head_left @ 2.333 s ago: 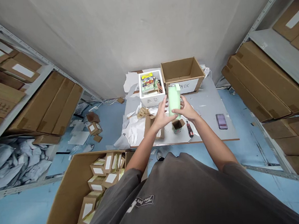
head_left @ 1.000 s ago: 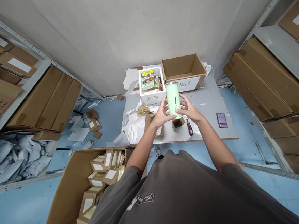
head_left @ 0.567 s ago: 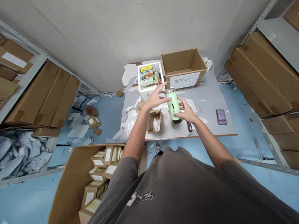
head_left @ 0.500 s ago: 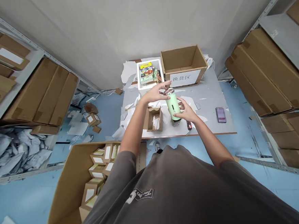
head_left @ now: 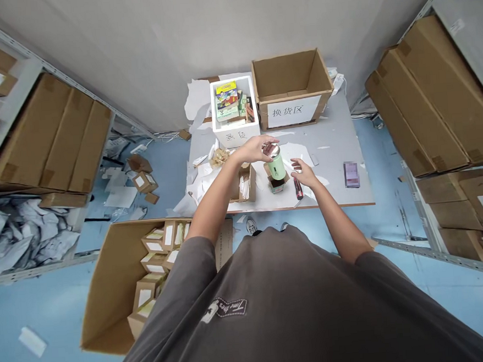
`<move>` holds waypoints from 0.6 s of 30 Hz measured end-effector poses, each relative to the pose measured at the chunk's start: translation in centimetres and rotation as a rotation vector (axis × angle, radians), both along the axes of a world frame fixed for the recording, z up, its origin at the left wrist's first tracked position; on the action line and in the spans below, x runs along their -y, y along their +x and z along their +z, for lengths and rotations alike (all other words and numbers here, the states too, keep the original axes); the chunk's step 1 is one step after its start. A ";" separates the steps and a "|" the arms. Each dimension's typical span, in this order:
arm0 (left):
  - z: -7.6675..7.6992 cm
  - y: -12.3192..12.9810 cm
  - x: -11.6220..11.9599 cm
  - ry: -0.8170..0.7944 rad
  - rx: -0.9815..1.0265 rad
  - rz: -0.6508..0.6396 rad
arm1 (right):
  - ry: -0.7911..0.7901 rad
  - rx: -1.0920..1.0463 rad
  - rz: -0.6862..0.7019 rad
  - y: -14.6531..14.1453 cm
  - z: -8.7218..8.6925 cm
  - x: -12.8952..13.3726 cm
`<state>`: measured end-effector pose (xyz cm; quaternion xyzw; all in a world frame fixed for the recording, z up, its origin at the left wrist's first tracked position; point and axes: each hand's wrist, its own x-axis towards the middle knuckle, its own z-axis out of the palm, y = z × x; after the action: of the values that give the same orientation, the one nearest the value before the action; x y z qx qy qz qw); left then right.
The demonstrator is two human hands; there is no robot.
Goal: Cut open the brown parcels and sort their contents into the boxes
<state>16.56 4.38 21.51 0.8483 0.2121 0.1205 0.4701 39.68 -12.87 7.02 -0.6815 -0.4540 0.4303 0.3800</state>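
Lowered since earlier, a green tumbler (head_left: pixel 277 168) stood partly inside a small box (head_left: pixel 277 189), left hand (head_left: pixel 258 148) curled round its lid; white bin (head_left: pixel 237 136) held packages (head_left: pixel 226 100); right hand (head_left: pixel 304 173), half-open, empty, near a red-black tool (head_left: pixel 298 189)

Handwritten "换货区" stands on the white sheet (head_left: pixel 290 112) fixed to the cardboard box (head_left: pixel 262 113). The white bin (head_left: pixel 223 136) bears two characters, the second "货". The patch (head_left: pixel 232 307) on the shirt (head_left: pixel 300 304) reads "Time", then unclear letters.

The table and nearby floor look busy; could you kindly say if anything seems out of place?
Yes: crumpled white paper litters the left of the table, and small cartons and white sheets lie loose on the floor beside it, like discarded packaging.
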 end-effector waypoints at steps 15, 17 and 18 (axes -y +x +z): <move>-11.3 1.1 6.9 0.127 -0.219 0.095 | -0.342 -0.275 -0.267 -3.1 -7.6 -2.1; -12.8 1.4 7.8 0.134 -0.256 0.103 | -0.336 -0.308 -0.267 -3.4 -7.8 -2.0; -13.5 1.6 8.1 0.132 -0.282 0.105 | -0.337 -0.317 -0.267 -3.5 -7.9 -1.9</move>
<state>18.19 -3.71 8.01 0.8736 0.3115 0.0381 0.3720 36.23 -10.95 -0.87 -0.7130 -0.2170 0.5472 0.3810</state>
